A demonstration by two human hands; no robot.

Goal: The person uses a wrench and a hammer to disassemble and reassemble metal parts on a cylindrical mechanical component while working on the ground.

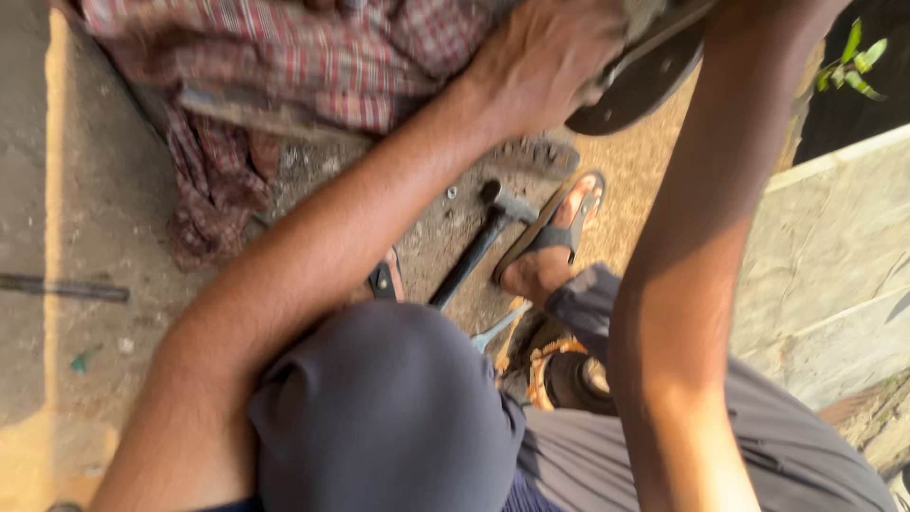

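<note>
Gripping a dark round disc (640, 81) at the frame's top edge: left hand (540, 66), fingers curled over the disc's rim; fingertips hidden behind the metal. Right hand cut off above the frame; only its forearm (682, 284) shows, so whether those fingers are spread or closed cannot be told. Disc partly out of frame, blurred; its kind is hard to make out.

Count, below the left fingers:
- Hammer (479, 248), one, lying on the dirt, head toward the fingers, handle partly hidden by the knee (379, 408).
- Sandal (555, 228), one, on a foot, just beside the hammer head.
- Small pale bits near the hammer head, two or three, too small to name.
- Round rusty part (569, 374), one, between the legs, half hidden by grey cloth.

Beside the left fingers, toward the wrist: checked cloth (303, 66), one, draped over a plank.

Far from both hands: dark bar (62, 287), one; concrete wall (834, 256); plant (853, 66), blurred.
</note>
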